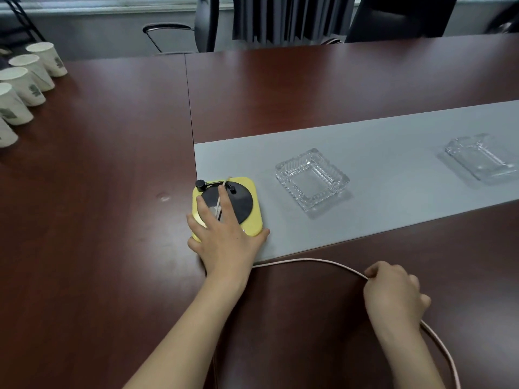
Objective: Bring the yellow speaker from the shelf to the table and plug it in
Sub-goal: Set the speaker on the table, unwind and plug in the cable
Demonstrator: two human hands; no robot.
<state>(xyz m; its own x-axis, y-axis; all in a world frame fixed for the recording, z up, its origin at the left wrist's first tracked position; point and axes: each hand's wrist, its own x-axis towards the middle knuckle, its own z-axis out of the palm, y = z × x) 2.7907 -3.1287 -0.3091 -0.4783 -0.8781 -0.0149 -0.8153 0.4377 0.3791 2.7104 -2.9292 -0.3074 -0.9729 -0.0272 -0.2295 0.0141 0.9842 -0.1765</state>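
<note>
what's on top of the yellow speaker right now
The left hand lies flat on the yellow speaker, fingers spread over its black disc. A black tonearm shows at the far edge. The hand hides the speaker's near left part.

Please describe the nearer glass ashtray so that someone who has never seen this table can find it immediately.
Look at the grey mat lying across the dark wooden table. On it, just right of the yellow speaker, sits a square, ribbed clear glass ashtray. A second ashtray sits much farther right, near the picture's edge.
</note>
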